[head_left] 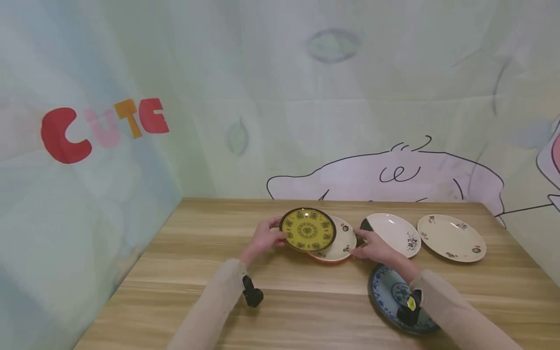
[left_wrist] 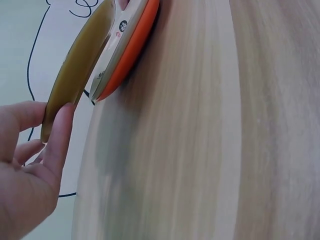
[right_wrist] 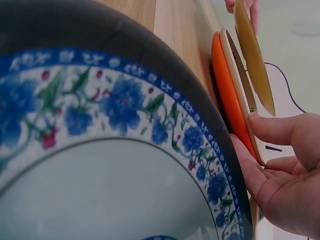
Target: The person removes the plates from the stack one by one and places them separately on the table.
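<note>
My left hand point(head_left: 266, 235) pinches the left edge of a yellow plate point(head_left: 307, 229) with a dark rim and dark motifs. In the left wrist view the yellow plate point(left_wrist: 80, 62) is tilted, with the thumb on one face and fingers on the other. It overlaps a cream plate point(head_left: 343, 243) with small printed motifs, above an orange underside point(left_wrist: 132, 52). My right hand point(head_left: 373, 247) holds the right rim of that cream plate; in the right wrist view the thumb is at the rim and fingers lie against the orange side point(right_wrist: 231, 100).
Behind my right hand sits a white plate point(head_left: 391, 233) with a dark patch and a floral print. Farther right lies a cream oval plate point(head_left: 452, 238). A blue floral plate point(head_left: 381, 294) is below my right forearm. All rest on a wooden table point(head_left: 210, 228) before a printed cloth backdrop.
</note>
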### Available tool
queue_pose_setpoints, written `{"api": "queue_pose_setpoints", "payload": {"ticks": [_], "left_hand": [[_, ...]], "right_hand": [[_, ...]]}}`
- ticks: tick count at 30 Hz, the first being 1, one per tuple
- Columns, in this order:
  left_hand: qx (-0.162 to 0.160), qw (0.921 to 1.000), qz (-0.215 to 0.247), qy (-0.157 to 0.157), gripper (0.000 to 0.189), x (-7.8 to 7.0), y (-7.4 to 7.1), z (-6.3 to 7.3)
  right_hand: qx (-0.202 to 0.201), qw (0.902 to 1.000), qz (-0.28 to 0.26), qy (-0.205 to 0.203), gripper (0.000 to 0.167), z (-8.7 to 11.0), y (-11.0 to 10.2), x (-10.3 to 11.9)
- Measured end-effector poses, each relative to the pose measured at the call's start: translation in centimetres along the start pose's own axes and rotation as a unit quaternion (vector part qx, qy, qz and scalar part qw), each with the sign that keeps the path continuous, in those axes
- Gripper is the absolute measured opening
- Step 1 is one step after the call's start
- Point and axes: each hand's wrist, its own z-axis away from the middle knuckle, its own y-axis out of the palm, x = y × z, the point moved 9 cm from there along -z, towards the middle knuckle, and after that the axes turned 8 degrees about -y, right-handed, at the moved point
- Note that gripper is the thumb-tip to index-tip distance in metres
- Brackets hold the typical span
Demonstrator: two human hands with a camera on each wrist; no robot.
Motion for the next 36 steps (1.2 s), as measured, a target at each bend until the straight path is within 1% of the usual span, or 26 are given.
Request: {"api": "queue_pose_setpoints", "payload": {"ticks": [5, 7, 12, 15, 22, 27, 36], "left_hand": [[-0.026, 0.9996, 0.010, -0.006, 0.058, -0.1, -1.5, 0.2], [-0.036, 0.9992, 0.013, -0.013, 0.058, 0.1, -2.0, 0.2], [-0.053, 0.9983, 0.013, -0.021, 0.058, -0.1, -3.1, 0.7], [-0.056, 0.9980, 0.019, -0.021, 0.060, -0.1, -3.7, 0.9], [-0.069, 0.9966, 0.040, -0.022, 0.061, 0.7, -5.4, 0.7], [-0.076, 0.9959, 0.043, -0.022, 0.059, 1.1, -6.2, 0.8], [-0.090, 0.9943, 0.044, -0.034, 0.063, 1.8, -7.5, 1.5]], "right_hand": [[-0.001, 1.0000, -0.002, 0.004, 0.074, 0.1, 0.0, 0.1], [-0.001, 1.0000, 0.001, 0.005, 0.074, 0.0, 0.0, 0.1], [-0.002, 0.9998, 0.013, 0.012, 0.073, 0.0, -0.1, 0.0], [0.000, 0.9998, 0.010, 0.017, 0.074, -0.1, 0.0, -0.2], [-0.004, 0.9997, 0.013, 0.019, 0.075, -0.1, 0.0, -0.3], [-0.004, 0.9996, 0.015, 0.023, 0.075, -0.1, 0.0, -0.4], [-0.005, 0.9994, 0.017, 0.030, 0.074, -0.1, 0.1, -0.3]]}}
